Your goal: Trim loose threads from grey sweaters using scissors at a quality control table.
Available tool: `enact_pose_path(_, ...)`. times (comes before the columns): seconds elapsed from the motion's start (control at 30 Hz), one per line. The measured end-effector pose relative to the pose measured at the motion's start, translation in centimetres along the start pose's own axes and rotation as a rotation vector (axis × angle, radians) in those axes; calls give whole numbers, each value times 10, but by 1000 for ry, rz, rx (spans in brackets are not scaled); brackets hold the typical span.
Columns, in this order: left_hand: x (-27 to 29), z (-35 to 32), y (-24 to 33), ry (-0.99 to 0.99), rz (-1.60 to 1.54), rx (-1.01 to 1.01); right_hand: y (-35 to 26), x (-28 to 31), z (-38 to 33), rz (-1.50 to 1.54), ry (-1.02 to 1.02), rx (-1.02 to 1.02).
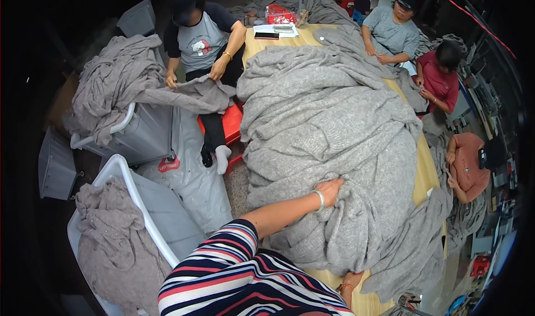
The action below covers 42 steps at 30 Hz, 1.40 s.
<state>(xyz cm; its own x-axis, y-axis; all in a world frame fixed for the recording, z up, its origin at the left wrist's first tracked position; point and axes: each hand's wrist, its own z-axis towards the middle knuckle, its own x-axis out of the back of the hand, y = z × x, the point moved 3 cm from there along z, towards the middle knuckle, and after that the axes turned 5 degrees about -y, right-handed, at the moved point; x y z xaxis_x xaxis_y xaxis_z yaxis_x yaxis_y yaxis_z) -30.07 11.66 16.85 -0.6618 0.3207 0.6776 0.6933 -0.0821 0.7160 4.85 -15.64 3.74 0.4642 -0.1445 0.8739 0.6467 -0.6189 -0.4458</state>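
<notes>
— Where are your hands right now?

— My left hand [332,189] is out across the table [424,174], fingers closed down into a fold of the grey knit heap [323,126] that covers nearly the whole top. My right hand [352,282] is low at the near edge, mostly under the cloth; I can't tell if it is gripping or just resting there.

— What could go wrong from here?

— As I judge it, the heap is heavy and already hangs over the near right corner. If I pull on this one fold, the whole mass could slide with it and spill off that edge. The knit looks loose too, so a hard tug might stretch or snag it, perhaps on my pale bangle [319,199].

— Anything else close by?

— A white cart [129,178] with more grey cloth stands to my left, and a person [203,34] in a dark cap sits beyond it handling another piece. Other people work along the far side.
</notes>
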Motion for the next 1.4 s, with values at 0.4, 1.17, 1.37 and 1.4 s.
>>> enact_pose_path(0.4,-6,14,-6,-100,-38,54,9,-29,-1,-37,45,-195)
enact_pose_path(1.17,-15,12,-3,-59,-19,9,26,-30,12,17,92,-145)
enact_pose_path(1.37,-13,16,-9,-73,-28,37,16,-29,11,41,135,-73)
enact_pose_path(1.4,-13,16,-8,-85,-23,39,20,-30,12,46,142,-72)
